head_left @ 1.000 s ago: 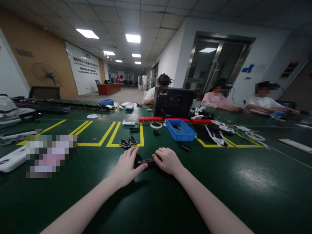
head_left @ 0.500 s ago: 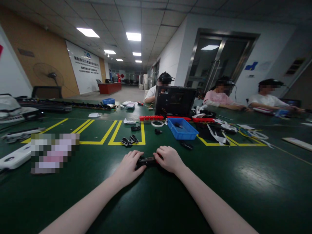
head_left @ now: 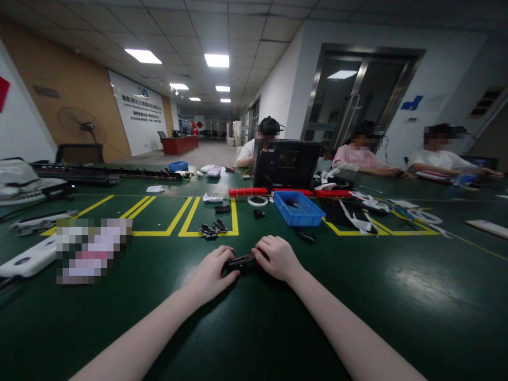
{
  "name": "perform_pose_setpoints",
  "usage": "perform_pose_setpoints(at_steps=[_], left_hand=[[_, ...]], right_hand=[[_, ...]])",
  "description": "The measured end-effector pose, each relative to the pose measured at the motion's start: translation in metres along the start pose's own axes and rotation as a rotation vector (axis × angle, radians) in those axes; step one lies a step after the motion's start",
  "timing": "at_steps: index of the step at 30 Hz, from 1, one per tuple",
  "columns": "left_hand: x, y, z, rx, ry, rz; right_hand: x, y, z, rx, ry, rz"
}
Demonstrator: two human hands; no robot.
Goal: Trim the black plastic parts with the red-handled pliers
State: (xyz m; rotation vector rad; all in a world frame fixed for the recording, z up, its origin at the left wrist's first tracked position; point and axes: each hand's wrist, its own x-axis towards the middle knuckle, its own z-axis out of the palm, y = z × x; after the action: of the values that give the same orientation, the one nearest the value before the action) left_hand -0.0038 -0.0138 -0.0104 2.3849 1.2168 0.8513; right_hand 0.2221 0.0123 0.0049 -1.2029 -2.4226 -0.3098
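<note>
Near the middle of the green table (head_left: 254,328), my left hand (head_left: 216,272) is closed round the left end of a small black part (head_left: 238,261). At the part's right side, my right hand (head_left: 278,258) grips a tool with a bit of red showing at the fingers. The tool's dark front end meets the black part, and its exact shape is too dark to tell. Beyond my hands lie black pieces (head_left: 213,228) inside a yellow-taped outline, and another dark piece (head_left: 305,235) lies before the blue tray (head_left: 299,214).
A black case (head_left: 286,164) stands behind red strips (head_left: 248,191). A white power strip (head_left: 29,257) lies at the left. White strips and cables (head_left: 420,216) are spread at the right. Three people sit across the table.
The view has shifted slightly. Both hands keep their hold, and my right hand has moved slightly away from my left, with more of the dark part showing between them.
</note>
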Motion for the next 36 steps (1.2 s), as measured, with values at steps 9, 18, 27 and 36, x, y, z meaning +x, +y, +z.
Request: perform_pose_setpoints(at_steps=[9,18,27,36], left_hand=[[0.003,-0.009,-0.001,-0.132,-0.011,-0.042],[0.005,-0.011,-0.001,-0.208,0.000,-0.038],[0.003,-0.006,-0.006,-0.179,-0.074,-0.058],[0.004,-0.007,-0.006,-0.184,-0.078,-0.034]], right_hand=[[0.000,0.005,0.001,0.044,0.043,0.026],[0.001,0.005,0.000,0.049,0.023,0.065],[0.001,0.005,0.000,0.049,0.027,0.085],[0.001,0.007,-0.001,0.063,0.019,0.073]])
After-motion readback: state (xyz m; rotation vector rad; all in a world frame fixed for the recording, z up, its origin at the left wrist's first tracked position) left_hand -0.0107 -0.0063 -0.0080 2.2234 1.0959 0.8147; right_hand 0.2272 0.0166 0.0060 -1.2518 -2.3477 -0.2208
